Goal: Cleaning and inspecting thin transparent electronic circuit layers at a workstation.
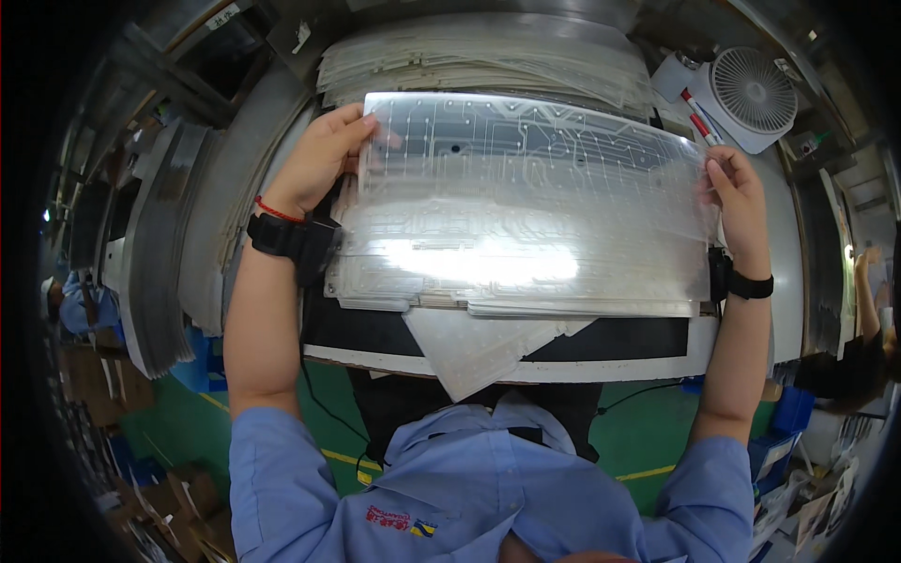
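I hold a wide clear plastic membrane sheet (526,178) with printed circuit traces, lifted flat above the bench. My left hand (319,159) pinches its upper left corner, thumb on top. My right hand (737,197) grips its right edge. Under it lies a stack of similar clear sheets (488,291) on a black mat (619,340). One sheet (469,352) sticks out crooked over the bench's front edge. Both wrists wear black bands; the left also has a red cord.
A taller pile of clear sheets (488,61) sits behind. A small white fan (751,94) and red-capped markers (699,117) stand at the back right. Stacked grey trays (164,244) line the left. Another person's arm (868,300) shows at the far right. Green floor (648,441) lies below.
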Demonstrator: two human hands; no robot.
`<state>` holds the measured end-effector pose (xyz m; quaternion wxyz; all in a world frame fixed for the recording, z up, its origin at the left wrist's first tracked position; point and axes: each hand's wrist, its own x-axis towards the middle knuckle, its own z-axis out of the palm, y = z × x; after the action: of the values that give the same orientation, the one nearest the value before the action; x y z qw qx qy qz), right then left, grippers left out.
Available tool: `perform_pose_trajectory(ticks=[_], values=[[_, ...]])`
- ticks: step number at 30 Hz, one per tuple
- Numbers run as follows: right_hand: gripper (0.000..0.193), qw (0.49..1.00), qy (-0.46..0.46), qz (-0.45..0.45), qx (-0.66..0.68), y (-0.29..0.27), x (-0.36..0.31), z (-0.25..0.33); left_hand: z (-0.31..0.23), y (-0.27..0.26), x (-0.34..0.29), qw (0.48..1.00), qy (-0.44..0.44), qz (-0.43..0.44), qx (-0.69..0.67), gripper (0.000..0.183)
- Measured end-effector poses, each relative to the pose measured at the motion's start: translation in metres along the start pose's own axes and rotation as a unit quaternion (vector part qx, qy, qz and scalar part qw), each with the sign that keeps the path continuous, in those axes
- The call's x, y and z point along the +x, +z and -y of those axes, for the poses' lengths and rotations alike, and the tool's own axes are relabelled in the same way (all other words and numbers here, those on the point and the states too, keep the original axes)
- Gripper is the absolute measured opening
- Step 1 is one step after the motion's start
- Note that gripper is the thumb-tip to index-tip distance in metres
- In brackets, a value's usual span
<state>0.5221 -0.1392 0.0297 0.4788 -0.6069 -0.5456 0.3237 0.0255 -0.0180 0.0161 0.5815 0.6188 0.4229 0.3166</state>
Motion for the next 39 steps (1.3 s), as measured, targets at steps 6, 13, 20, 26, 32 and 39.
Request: perform_pose_trajectory(ticks=[6, 13, 20, 26, 32, 39], values=[[0.026, 0.999, -0.01, -0.021, 0.038, -0.005, 0.001, 0.001, 0.006, -0.004, 0.005, 1.0, 0.018, -0.009, -0.023, 0.025], [0.035, 0.993, -0.078, -0.035, 0.079, -0.014, -0.005, 0.013, 0.007, -0.006, 0.005, 0.999, 0.028, 0.002, -0.037, 0.021], [0.036, 0.977, -0.111, -0.13, 0.131, -0.031, -0.011, 0.027, 0.011, -0.012, 0.006, 0.986, 0.147, -0.029, -0.077, 0.017], [0.036, 0.947, -0.171, -0.178, 0.207, -0.051, -0.039, 0.061, -0.019, -0.007, -0.016, 0.962, 0.268, 0.043, 0.03, 0.014], [0.034, 0.939, -0.2, -0.157, 0.232, -0.055, -0.082, 0.082, -0.062, 0.028, -0.045, 0.914, 0.191, 0.162, 0.321, 0.019], [0.033, 0.977, -0.058, -0.138, -0.154, -0.011, -0.151, 0.047, -0.044, 0.028, -0.064, 0.905, 0.195, 0.108, 0.363, 0.018]])
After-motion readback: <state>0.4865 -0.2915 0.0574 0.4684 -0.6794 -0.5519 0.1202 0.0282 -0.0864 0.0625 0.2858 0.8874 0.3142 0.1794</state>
